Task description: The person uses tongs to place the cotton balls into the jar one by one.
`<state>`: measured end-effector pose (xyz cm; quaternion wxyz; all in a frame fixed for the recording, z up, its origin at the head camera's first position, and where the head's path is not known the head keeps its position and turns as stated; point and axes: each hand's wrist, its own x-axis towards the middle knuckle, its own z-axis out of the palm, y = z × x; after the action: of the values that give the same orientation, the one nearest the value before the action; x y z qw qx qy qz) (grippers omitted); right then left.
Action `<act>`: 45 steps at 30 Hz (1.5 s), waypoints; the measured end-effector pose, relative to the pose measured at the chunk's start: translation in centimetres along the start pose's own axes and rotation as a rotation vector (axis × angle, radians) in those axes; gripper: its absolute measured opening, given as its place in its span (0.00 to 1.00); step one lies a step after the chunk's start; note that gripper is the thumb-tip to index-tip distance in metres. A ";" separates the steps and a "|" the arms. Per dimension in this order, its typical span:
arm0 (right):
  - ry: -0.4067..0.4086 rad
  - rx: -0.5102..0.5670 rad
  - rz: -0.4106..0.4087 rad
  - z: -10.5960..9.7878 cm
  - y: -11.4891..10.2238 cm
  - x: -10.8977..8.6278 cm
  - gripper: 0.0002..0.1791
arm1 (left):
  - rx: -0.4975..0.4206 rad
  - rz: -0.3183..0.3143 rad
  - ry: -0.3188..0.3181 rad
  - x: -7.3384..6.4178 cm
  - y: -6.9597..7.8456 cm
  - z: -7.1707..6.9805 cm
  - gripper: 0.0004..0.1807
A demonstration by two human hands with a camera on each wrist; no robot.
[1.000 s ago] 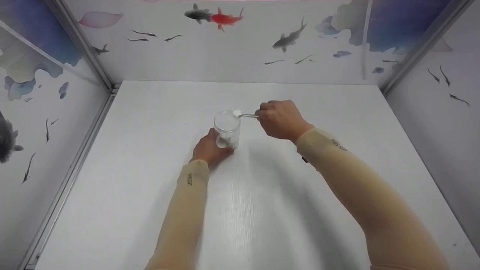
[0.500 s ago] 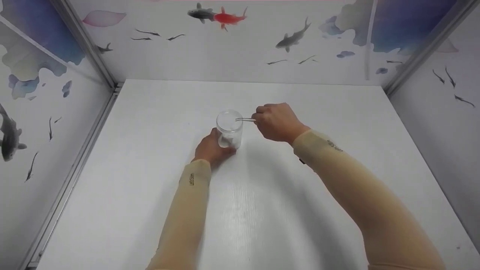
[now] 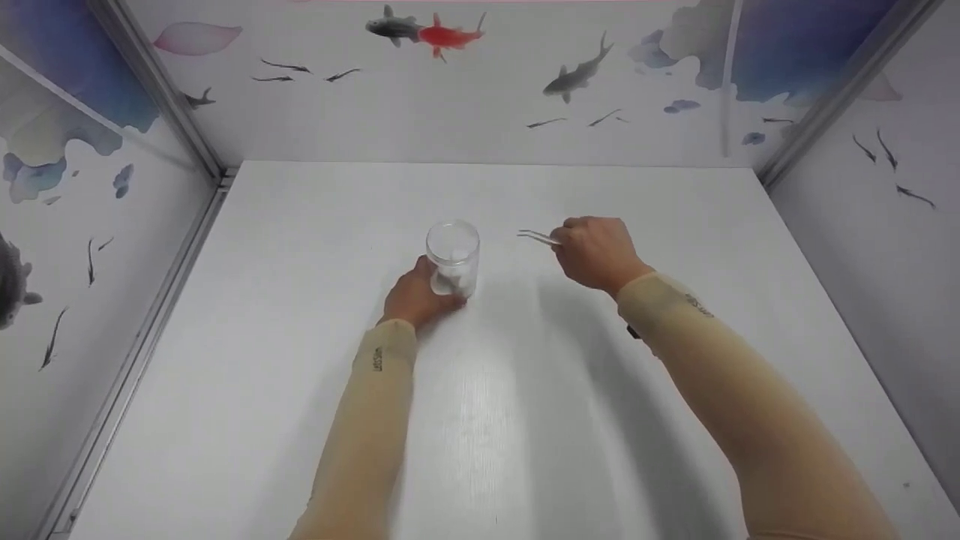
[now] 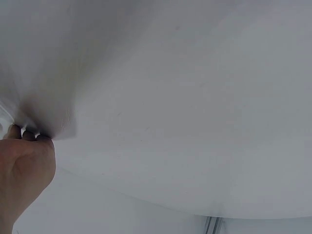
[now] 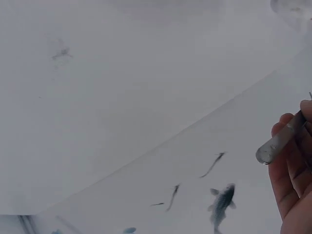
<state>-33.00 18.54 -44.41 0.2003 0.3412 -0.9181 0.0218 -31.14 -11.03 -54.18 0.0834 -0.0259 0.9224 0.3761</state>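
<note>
A clear, open-topped jar (image 3: 454, 247) stands upright on the white table, with something whitish low inside that is too faint to make out. Its lower side is held by my left hand (image 3: 420, 298), thumb toward the front; the left wrist view catches only curled fingers of that hand (image 4: 29, 163) at the edge. To the right of the jar, my right hand (image 3: 598, 253) pinches metal tweezers (image 3: 535, 235) above the table. Their tips point left toward the jar, slightly apart, with nothing between them. In the right wrist view the rounded end of the tweezers (image 5: 278, 145) sticks out past the fingers.
The white table (image 3: 300, 412) lies under both arms. Panels printed with fish, such as the back wall (image 3: 487, 97), enclose it at the back, left and right. A metal rail (image 3: 150, 322) follows the left edge.
A white ball at the tweezer tips beside the jar's rim has left them. The tips went over the jar's mouth, then my right hand drew back rightward. My left hand stays on the jar.
</note>
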 end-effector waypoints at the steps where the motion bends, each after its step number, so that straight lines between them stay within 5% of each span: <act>1: -0.026 0.003 0.028 0.4 0.2 -0.6 0.06 | 0.003 0.007 0.001 0.0 0.0 -0.1 0.56; 6: -0.165 0.046 0.150 2.5 0.8 -2.9 0.06 | -0.001 0.009 0.001 -0.3 0.1 -0.2 0.56; 12: -0.274 0.107 0.242 4.4 0.4 -3.1 0.06 | -0.013 -0.013 -0.002 -0.3 0.1 -0.3 0.57; 22: -0.274 0.139 0.204 5.9 -1.3 -2.7 0.07 | 0.010 0.039 0.013 0.1 0.0 0.2 0.58; 33: -0.310 0.143 0.269 6.1 -1.7 -4.2 0.10 | -0.024 0.048 -0.022 -0.1 0.7 0.7 0.59; 41: -0.328 0.162 0.356 4.4 0.0 -5.7 0.28 | -0.044 0.067 -0.045 -0.3 -0.1 0.3 0.71; 45: -0.371 0.171 0.415 3.5 2.3 -7.0 0.38 | 0.060 0.091 -0.011 -0.5 -1.7 -0.8 0.65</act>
<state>-30.92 24.03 -50.02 -0.0092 0.1597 -0.9841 0.0769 -30.59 -12.86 -54.69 0.0720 0.0204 0.9330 0.3520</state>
